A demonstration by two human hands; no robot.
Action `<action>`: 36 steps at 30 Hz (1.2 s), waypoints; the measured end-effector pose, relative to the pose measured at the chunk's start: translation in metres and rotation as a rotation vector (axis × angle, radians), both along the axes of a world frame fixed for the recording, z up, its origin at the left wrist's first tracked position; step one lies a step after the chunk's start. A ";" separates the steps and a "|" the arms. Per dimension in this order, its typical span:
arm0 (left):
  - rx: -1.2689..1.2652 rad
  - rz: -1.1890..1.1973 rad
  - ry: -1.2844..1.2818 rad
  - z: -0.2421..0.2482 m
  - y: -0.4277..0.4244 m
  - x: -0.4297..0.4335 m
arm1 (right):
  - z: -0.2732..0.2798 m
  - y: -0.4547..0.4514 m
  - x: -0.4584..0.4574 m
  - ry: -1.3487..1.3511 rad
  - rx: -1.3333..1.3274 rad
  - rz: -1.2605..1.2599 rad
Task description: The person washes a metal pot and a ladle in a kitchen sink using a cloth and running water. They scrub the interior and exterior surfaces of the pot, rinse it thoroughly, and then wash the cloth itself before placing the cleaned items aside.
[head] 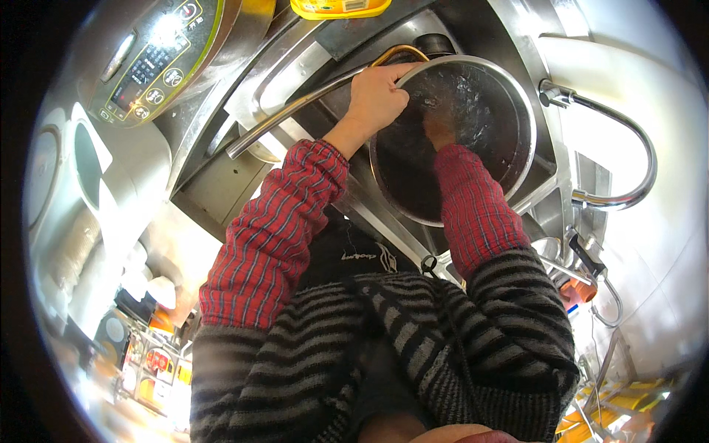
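Note:
A large round metal pot (410, 191) with a dark inside sits in a stainless steel sink (545, 149). My left hand (379, 97) grips its rim at the upper left, thumb curled over the edge. Down inside the pot is my right hand (440, 127), blurred, near a patch of splashing or glinting water (471, 119). Whether that hand holds anything cannot be made out. Behind my left hand runs a long curved metal tube (299, 105). Both forearms wear red checked sleeve covers.
A curved chrome faucet (645, 138) stands at the right, near the white wall. At the upper left is an appliance with a button panel (149, 77). A yellow tub (340, 8) rests beyond the sink. A dark round object (433, 43) lies behind the pot.

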State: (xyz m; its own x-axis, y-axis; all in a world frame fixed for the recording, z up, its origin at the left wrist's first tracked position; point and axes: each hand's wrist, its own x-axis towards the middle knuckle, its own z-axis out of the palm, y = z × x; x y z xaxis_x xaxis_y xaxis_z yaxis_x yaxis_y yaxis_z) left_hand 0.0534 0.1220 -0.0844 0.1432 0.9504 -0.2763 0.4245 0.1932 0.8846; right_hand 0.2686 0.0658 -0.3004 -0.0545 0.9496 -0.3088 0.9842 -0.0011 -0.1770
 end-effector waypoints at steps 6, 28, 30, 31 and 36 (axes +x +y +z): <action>0.002 0.003 -0.041 0.000 -0.001 0.001 | -0.011 -0.037 0.026 -0.220 -0.082 -0.565; 0.047 0.026 0.027 -0.003 0.004 0.006 | -0.009 -0.043 -0.037 0.273 -0.742 0.100; 0.042 0.011 0.027 -0.004 0.004 0.005 | 0.016 -0.042 0.009 0.099 -0.789 0.146; 0.043 0.002 0.034 -0.005 0.005 0.005 | 0.032 -0.037 0.031 -0.046 -0.798 0.194; 0.101 -0.085 0.072 -0.013 0.011 0.000 | 0.103 0.043 0.070 -0.451 -0.233 0.562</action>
State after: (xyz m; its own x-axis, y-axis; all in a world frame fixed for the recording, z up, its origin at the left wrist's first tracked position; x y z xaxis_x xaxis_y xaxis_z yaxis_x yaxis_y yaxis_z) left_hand 0.0538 0.1329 -0.0974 0.2075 0.9592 -0.1922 0.4988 0.0652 0.8642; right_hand 0.3386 0.1093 -0.1976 -0.3318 0.7237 -0.6051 0.8248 0.5339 0.1862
